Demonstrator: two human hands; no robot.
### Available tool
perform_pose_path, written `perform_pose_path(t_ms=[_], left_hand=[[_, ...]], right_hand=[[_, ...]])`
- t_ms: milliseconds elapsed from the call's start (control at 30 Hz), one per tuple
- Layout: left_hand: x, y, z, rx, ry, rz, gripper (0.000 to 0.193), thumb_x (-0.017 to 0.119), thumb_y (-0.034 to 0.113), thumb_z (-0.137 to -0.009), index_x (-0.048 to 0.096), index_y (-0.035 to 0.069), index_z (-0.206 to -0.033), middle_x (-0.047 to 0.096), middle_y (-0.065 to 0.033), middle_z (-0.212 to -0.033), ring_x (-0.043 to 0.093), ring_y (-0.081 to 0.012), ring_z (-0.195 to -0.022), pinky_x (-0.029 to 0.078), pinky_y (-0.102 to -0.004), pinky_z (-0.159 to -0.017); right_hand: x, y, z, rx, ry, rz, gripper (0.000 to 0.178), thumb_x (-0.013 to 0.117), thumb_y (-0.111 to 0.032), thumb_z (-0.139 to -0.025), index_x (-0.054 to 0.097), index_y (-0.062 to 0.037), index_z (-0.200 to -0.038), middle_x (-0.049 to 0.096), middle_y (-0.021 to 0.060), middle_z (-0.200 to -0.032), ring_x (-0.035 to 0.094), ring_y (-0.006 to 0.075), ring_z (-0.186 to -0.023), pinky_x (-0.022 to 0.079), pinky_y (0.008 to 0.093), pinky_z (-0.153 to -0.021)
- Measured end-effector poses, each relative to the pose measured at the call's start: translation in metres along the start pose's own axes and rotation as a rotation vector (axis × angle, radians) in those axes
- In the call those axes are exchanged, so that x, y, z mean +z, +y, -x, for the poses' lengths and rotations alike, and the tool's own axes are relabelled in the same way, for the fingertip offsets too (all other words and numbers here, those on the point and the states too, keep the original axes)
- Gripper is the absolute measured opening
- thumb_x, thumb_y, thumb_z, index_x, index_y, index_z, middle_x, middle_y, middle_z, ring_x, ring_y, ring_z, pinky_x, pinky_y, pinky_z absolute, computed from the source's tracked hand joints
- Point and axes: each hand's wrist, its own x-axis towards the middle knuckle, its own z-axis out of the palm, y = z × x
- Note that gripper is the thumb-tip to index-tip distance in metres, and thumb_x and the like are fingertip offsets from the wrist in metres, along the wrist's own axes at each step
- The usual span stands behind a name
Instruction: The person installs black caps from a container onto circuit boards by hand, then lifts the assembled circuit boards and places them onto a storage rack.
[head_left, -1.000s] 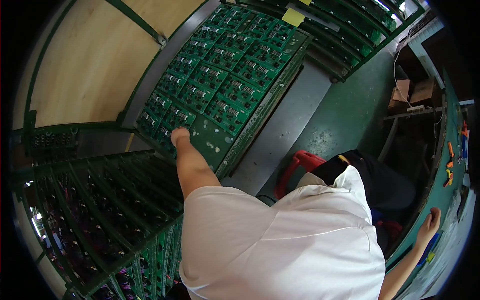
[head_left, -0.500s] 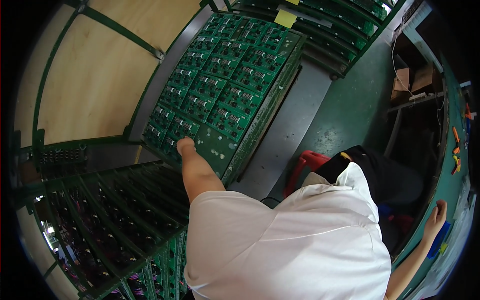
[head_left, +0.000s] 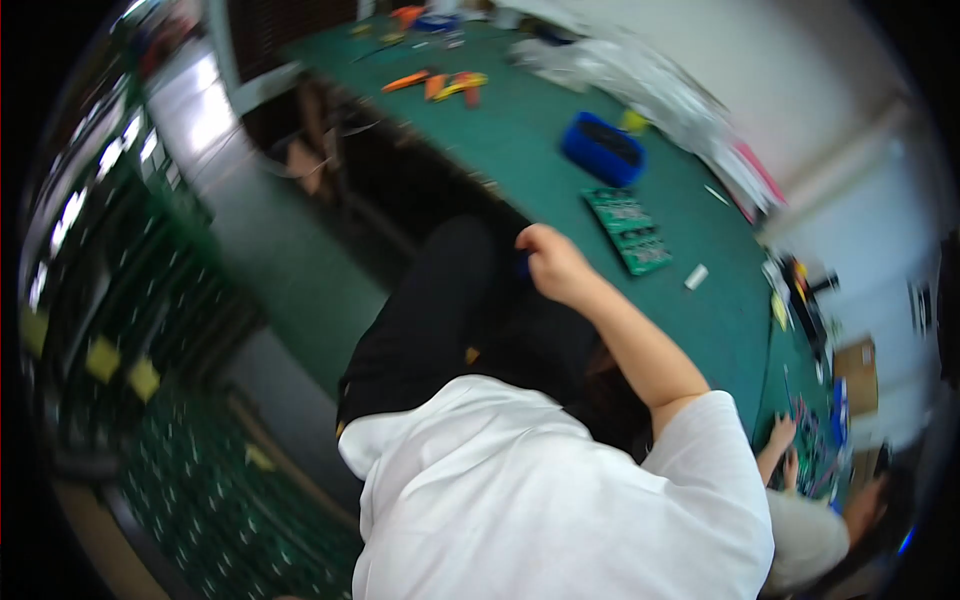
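Note:
My right hand [head_left: 556,263] is over the near edge of the green workbench [head_left: 520,130], its fingers curled in. What they hold, if anything, is hidden and blurred. Beyond it on the bench top lies a green circuit board panel [head_left: 628,231], apart from the hand. A small white block [head_left: 696,277] is to the right of the panel. Farther back stands a blue open container [head_left: 603,148] with dark contents. My left hand is out of view.
Orange and yellow hand tools [head_left: 440,84] lie at the bench's far left. Crumpled clear plastic [head_left: 600,68] runs along the back. At the right, a co-worker's hand [head_left: 782,433] is among wires and parts. A blurred rack of green circuit boards [head_left: 215,490] stands at the lower left.
My view has swung right, from the circuit board rack to the bench. My left hand, earlier at the boards on the rack, has left the view. My right hand now shows nearer the middle.

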Motion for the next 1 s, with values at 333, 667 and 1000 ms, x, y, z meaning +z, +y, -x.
perform_pose_path(t_ms=[333,667,1000], left_hand=[[-0.052,0.428,0.027,0.892,-0.214,0.756,0.024,0.061,0.017,-0.086,0.055,-0.003,-0.075,0.053,-0.0152,-0.071,0.050,-0.0279,-0.064,0.044,-0.0346,-0.062],[-0.330,0.683,0.391,1.778,-1.211,1.173,0.016,0.061,0.015,-0.083,0.060,0.000,-0.091,0.061,-0.0069,-0.080,0.056,-0.0123,-0.074,0.046,-0.0267,-0.070],[-0.452,0.719,0.642,2.256,-1.244,0.698,0.046,0.059,0.040,-0.082,0.059,0.002,-0.109,0.064,-0.0152,-0.088,0.062,-0.0261,-0.081,0.049,-0.0358,-0.073]], right_hand=[[-0.067,0.118,0.088,0.452,0.456,-0.320,0.012,0.049,-0.005,-0.085,0.053,0.0000,-0.095,0.058,0.0092,-0.072,0.057,0.0187,-0.068,0.046,0.0308,-0.063],[-0.085,0.194,0.175,0.726,0.934,-0.378,0.008,0.056,-0.005,-0.084,0.049,-0.0022,-0.081,0.042,-0.0032,-0.059,0.037,0.0034,-0.053,0.031,0.0220,-0.046],[-0.080,0.198,0.178,0.690,1.028,-0.606,0.009,0.049,-0.001,-0.087,0.055,0.0005,-0.093,0.054,0.0000,-0.072,0.046,0.0034,-0.061,0.038,0.0184,-0.055]])
